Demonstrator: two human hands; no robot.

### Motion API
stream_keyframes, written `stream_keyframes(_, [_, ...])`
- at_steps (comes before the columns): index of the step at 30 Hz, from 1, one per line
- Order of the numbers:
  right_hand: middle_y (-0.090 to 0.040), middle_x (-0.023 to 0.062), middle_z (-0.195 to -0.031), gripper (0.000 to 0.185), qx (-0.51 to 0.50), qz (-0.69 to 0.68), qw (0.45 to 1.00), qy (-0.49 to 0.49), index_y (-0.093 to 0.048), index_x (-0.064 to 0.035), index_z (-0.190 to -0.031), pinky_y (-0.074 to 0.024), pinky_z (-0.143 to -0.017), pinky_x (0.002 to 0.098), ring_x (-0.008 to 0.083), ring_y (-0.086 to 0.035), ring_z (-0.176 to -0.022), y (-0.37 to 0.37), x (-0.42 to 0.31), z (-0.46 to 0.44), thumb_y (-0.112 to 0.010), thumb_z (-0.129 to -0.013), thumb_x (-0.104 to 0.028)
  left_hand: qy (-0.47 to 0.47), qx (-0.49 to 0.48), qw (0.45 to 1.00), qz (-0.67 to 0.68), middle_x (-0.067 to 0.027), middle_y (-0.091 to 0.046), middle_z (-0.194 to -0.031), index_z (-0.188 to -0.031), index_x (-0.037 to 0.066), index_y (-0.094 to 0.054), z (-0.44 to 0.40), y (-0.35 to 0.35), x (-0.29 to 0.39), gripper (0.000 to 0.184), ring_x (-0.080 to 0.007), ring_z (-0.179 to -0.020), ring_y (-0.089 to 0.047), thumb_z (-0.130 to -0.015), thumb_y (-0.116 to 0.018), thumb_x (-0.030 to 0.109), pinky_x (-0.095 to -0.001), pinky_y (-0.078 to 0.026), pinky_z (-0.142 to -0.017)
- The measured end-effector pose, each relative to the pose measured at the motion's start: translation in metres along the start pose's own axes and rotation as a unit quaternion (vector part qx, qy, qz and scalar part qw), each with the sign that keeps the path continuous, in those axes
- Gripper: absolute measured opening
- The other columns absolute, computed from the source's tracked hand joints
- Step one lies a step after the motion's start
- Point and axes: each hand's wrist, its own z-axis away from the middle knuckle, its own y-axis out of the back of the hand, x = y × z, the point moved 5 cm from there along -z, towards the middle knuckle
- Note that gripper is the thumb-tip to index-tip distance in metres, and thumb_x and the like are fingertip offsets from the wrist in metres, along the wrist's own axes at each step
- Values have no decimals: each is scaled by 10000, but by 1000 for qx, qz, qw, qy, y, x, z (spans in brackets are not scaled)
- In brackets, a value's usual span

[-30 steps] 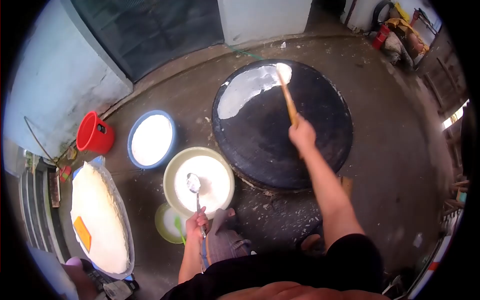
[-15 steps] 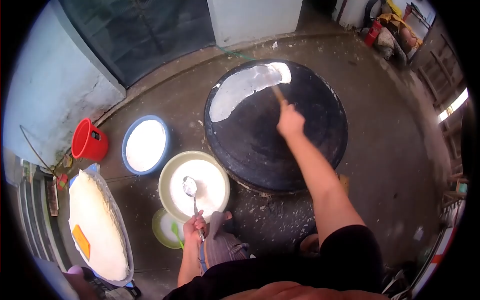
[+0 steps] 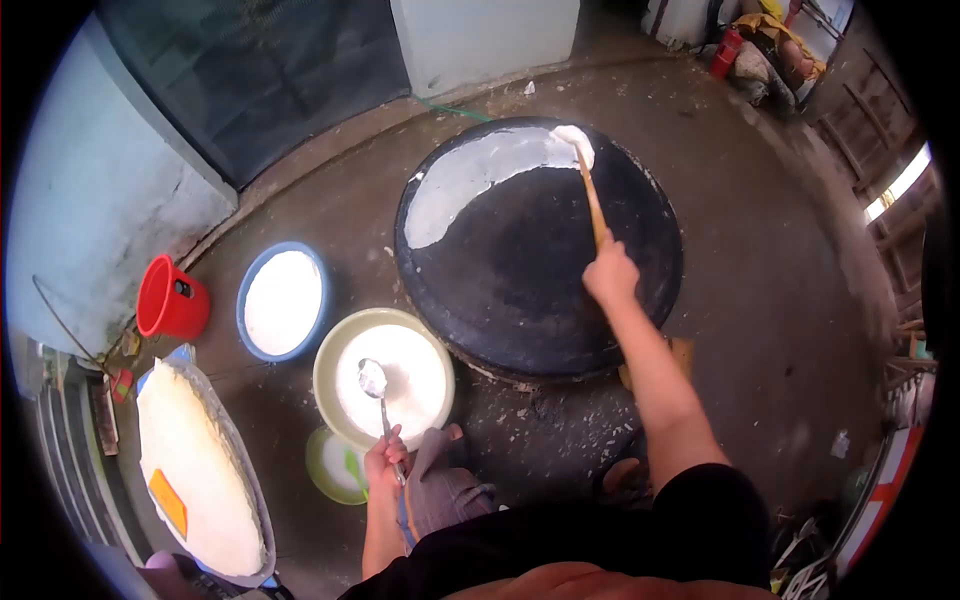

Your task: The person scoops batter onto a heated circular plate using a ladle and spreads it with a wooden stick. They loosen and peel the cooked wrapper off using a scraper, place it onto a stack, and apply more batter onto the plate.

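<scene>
My right hand (image 3: 611, 275) is closed round the handle of a wooden spreader (image 3: 594, 205). The spreader's far end is at a white clump of batter (image 3: 574, 140) near the back rim of the large round black griddle (image 3: 540, 265). A curved band of batter (image 3: 450, 188) covers the griddle's far left side. In my closed left hand (image 3: 384, 463) is a metal ladle (image 3: 384, 415), with white batter in its bowl. The ladle's bowl is over the pale green basin (image 3: 322, 392) of white batter; whether it touches the surface I cannot tell.
Left of the basin stand a blue tub (image 3: 243, 310) of white material and a red bucket (image 3: 173, 300). A stack of thin white sheets (image 3: 195, 450) carries an orange scraper (image 3: 168, 502). A small green bowl (image 3: 316, 470) sits behind my left hand.
My right hand has moved right and slightly toward me, and the spreader has swung right along the griddle's back rim. The batter band now reaches farther right. My left hand keeps the ladle over the basin.
</scene>
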Motion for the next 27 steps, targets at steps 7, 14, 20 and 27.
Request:
stream_keyframes(7, [-522, 154, -989, 554, 19, 66, 997, 38, -342, -35, -1237, -498, -654, 382, 298, -600, -789, -23, -18, -65, -535, -720, -85, -10, 13, 1000, -14, -24, -423, -658, -1036, -47, -467, 11, -13, -11, 307, -89, -485, -383, -925, -332, 205, -203, -343, -397])
stream_keyframes(14, [-507, 162, -994, 577, -19, 19, 998, 61, -303, -17, -1270, -488, -681, 388, 303, -592, -824, -11, -15, 36, -503, -732, -76, -14, -31, 999, -20, -31, -417, -666, -1046, -52, -450, -3, -1, 3, 300, -89, -483, -368, -926, -325, 193, -207, -335, -399])
stream_keyframes(20, [-508, 150, -988, 582, 1, 52, 999, -5, -306, -55, -1281, -486, -667, 400, 324, -590, -806, 17, 33, 10, -505, -734, -63, -32, 17, 998, -51, -29, -422, -663, -1042, -50, -459, 8, -5, 3, 306, -85, -476, -368, -923, -331, 202, -198, -337, -397])
stream_keyframes(27, [-525, 157, -936, 510, 45, 78, 993, 71, -337, -7, -1220, -494, -648, 404, 337, -595, -761, -23, -5, -33, -507, -747, -88, -47, 21, 997, -49, -27, -421, -647, -1031, -51, -468, 6, -10, 1, 285, -83, -459, -371, -910, -351, 178, -195, -335, -376])
